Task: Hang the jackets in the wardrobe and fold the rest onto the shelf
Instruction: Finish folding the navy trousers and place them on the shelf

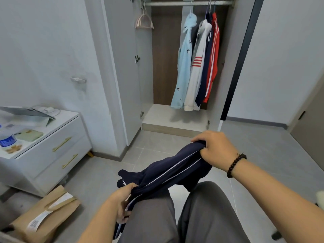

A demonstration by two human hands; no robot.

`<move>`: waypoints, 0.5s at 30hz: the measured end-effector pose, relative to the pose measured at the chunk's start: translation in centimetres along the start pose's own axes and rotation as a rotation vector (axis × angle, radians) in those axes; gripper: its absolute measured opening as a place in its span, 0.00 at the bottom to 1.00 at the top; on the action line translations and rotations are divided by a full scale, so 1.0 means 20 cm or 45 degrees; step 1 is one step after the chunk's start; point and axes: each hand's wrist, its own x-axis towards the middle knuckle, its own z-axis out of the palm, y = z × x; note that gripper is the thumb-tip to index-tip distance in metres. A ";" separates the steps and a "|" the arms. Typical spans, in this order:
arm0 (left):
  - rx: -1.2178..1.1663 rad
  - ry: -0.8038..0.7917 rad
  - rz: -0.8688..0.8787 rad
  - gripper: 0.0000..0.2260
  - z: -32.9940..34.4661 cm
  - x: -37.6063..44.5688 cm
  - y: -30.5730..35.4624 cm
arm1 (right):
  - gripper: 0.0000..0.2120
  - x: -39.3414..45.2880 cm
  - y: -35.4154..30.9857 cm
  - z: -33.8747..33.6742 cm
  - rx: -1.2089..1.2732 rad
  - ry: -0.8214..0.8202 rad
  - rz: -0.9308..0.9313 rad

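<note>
Dark navy track trousers (168, 171) with white side stripes stretch across my lap. My right hand (213, 146) grips one end of them, raised toward the wardrobe. My left hand (122, 199) grips the other end low beside my left thigh. Straight ahead the wardrobe (175, 67) is open. From its rail (189, 3) hang several jackets: a light blue one (183, 67), a white one with red stripes (197, 71), a navy one (206, 67) and a red one (214, 55). The wardrobe's bottom shelf (163, 116) lies bare below them.
Empty pink hangers (144, 21) hang on the open left wardrobe door. A white drawer unit (57, 146) at the left carries a tablet, slippers, a phone and a water bottle. A brown paper bag (45, 213) lies on the grey tiled floor (263, 155).
</note>
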 end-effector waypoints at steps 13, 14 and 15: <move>-0.198 0.239 0.911 0.08 -0.03 0.09 0.17 | 0.22 0.18 0.20 0.19 0.209 0.149 0.321; -0.172 0.249 0.988 0.08 -0.03 0.04 0.21 | 0.23 0.17 0.22 0.17 0.239 0.210 0.339; -0.158 0.256 1.055 0.08 -0.03 -0.03 0.24 | 0.24 0.14 0.24 0.14 0.257 0.270 0.335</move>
